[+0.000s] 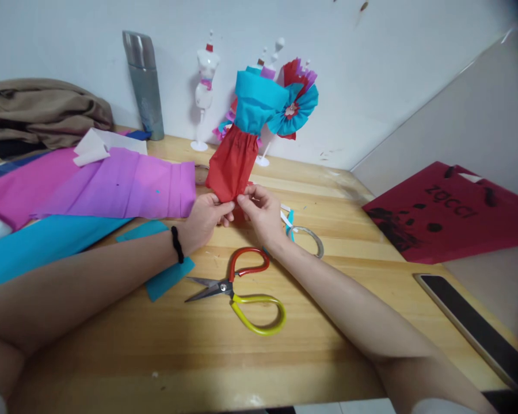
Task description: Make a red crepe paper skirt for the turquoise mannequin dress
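A small dress form leans to the right, dressed in a blue crepe paper top (259,103) with a gathered red crepe paper skirt (233,164) below it. My left hand (207,218) pinches the skirt's lower edge between thumb and fingers. Close beside it, my right hand (261,210) pinches the same hem. Both hands are closed on the red paper, their thumbs nearly meeting. A pleated blue paper flower (292,110) with a red centre sits at the right of the top. Scissors (224,287) with one red and one yellow handle lie spread just in front of my hands.
A bare white dress form (205,86) and a grey bottle (144,86) stand by the wall. Purple paper (125,184) and blue paper (60,241) lie at left, near brown cloth (43,106). A tape roll (313,238), red bag (444,215) and phone (466,328) are right.
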`<control>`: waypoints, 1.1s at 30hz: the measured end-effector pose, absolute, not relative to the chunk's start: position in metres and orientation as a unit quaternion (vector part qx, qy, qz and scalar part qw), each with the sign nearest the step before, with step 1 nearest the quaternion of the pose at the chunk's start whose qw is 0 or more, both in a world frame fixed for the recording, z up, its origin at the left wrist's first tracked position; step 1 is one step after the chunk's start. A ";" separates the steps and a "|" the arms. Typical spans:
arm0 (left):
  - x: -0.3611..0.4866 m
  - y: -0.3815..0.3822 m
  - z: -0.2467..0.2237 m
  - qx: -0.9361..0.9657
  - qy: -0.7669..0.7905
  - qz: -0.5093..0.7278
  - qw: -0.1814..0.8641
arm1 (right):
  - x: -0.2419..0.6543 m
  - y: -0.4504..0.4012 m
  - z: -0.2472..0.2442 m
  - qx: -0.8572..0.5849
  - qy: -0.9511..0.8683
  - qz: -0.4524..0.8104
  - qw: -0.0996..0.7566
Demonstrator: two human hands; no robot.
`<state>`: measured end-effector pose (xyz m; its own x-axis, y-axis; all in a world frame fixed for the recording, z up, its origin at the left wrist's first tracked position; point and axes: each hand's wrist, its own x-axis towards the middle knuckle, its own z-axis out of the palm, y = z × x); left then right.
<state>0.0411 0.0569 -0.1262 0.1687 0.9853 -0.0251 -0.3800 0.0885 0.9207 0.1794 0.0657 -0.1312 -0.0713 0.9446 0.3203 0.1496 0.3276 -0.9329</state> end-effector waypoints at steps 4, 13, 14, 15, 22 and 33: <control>0.041 0.057 -0.125 0.401 0.368 0.531 0.649 | 0.182 0.065 -0.128 -0.469 -0.591 0.407 0.515; 0.040 0.060 -0.129 0.413 0.360 0.530 0.647 | 0.181 0.065 -0.129 -0.456 -0.564 0.489 0.484; 0.039 0.061 -0.130 0.416 0.358 0.527 0.649 | 0.180 0.065 -0.129 -0.454 -0.559 0.496 0.485; 0.039 0.061 -0.131 0.418 0.355 0.523 0.652 | 0.180 0.065 -0.129 -0.453 -0.553 0.504 0.484; 0.038 0.064 -0.132 0.412 0.350 0.519 0.662 | 0.180 0.069 -0.133 -0.457 -0.536 0.519 0.484; 0.037 0.065 -0.137 0.458 0.338 0.510 0.645 | 0.181 0.070 -0.134 -0.433 -0.488 0.572 0.497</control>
